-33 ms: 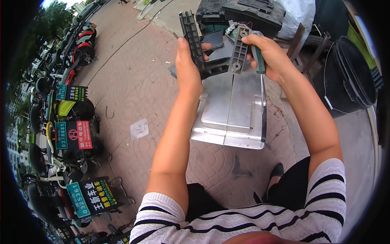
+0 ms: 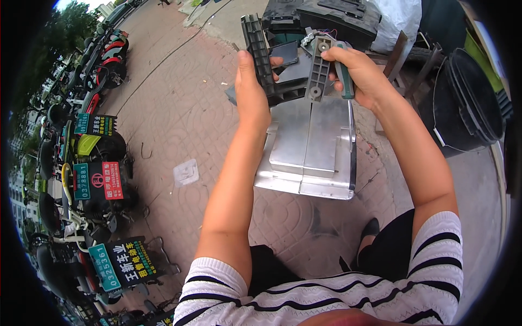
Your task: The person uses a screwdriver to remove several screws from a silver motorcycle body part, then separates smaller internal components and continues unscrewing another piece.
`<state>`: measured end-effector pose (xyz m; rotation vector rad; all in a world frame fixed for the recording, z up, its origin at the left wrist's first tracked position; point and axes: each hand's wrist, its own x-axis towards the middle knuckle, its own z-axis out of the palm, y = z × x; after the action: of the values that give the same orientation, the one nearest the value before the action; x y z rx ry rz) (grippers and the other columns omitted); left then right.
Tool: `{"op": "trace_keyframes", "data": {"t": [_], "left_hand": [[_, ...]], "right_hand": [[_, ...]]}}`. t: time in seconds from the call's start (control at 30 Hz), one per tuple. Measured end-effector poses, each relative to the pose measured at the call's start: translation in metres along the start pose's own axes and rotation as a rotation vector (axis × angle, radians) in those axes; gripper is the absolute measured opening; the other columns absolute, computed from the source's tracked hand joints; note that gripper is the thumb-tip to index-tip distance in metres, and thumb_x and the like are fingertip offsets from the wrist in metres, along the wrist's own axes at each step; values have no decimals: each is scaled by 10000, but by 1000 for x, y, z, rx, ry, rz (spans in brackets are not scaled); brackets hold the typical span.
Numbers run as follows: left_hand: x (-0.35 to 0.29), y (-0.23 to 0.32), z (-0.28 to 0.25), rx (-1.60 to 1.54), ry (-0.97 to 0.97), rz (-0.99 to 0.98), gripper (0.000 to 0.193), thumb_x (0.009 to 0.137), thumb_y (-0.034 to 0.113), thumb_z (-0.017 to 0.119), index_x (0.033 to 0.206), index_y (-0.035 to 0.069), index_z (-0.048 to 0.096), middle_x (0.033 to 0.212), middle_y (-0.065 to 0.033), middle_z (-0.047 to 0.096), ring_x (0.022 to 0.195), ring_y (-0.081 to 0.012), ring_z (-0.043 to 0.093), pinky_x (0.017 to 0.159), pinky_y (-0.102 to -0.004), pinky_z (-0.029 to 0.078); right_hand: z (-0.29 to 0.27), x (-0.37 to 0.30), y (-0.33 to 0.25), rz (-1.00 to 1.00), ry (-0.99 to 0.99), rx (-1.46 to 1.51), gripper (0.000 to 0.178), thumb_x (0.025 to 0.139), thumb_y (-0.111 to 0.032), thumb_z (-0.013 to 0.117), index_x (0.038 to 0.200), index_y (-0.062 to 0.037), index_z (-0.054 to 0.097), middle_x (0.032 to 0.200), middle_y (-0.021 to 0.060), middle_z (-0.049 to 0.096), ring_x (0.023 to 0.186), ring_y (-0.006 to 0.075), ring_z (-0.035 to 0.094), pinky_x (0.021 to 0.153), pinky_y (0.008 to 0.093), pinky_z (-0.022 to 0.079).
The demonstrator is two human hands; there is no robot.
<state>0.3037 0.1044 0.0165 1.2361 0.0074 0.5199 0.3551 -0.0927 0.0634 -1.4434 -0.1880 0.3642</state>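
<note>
My left hand (image 2: 252,100) is closed around a dark ribbed plastic frame (image 2: 258,51), whose lower arm reaches right toward the middle. Between thumb and fingers, my right hand (image 2: 364,73) grips a grey ribbed plastic bar (image 2: 318,69) with a round hole near each end. A tool with a green handle (image 2: 344,80) is tucked into the same hand; its working end cannot be made out. The bar hangs tilted, close to the frame's lower arm. Below both hands lies a silver metal casing (image 2: 303,151) with a raised box-shaped middle.
Black plastic cases (image 2: 340,24) and small electronic parts stand beyond my hands. A black bucket (image 2: 462,103) is at the right, near upright metal bars (image 2: 396,54). Parked scooters (image 2: 103,185) line the left. A clear plastic lid (image 2: 186,173) lies on the paving (image 2: 168,119).
The grey bar and my right fingertips have shifted very slightly left and downward. My left hand keeps its hold on the dark frame.
</note>
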Motion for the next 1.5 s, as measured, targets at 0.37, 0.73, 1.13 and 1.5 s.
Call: {"op": "trace_keyframes", "data": {"t": [0.37, 0.73, 1.13, 1.5], "left_hand": [[-7, 8, 9, -39, -37, 11, 664, 978, 620, 391, 1157, 13, 593, 983, -76, 652, 870, -152, 643, 782, -295, 532], [-17, 10, 14, 68, -240, -34, 400, 1013, 378, 521, 1026, 17, 696, 847, 20, 648, 686, -30, 470, 617, -197, 378], [-11, 5, 8, 265, -97, -19, 323, 985, 311, 572, 887, 40, 718, 709, 33, 590, 619, -38, 444, 562, -203, 350], [-5, -1, 3, 344, -88, -54, 320, 963, 328, 597, 894, 44, 726, 695, 40, 558, 619, -54, 424, 571, -201, 326]], "right_hand": [[20, -33, -40, -295, -198, -261, 279, 812, -305, 693, 896, -45, 642, 625, 34, 550, 442, 82, 455, 417, 226, 334], [11, -32, -32, -253, -124, -393, 396, 830, -322, 721, 1071, -14, 657, 635, 24, 568, 508, 76, 508, 436, 230, 398], [-165, 33, 58, 160, 282, -643, 254, 837, -258, 677, 881, -10, 644, 697, 34, 594, 540, 99, 530, 412, 255, 401], [-144, 31, 14, -440, 451, -666, 337, 819, -330, 756, 1057, -98, 704, 641, 27, 608, 566, 112, 581, 565, 269, 482]]}}
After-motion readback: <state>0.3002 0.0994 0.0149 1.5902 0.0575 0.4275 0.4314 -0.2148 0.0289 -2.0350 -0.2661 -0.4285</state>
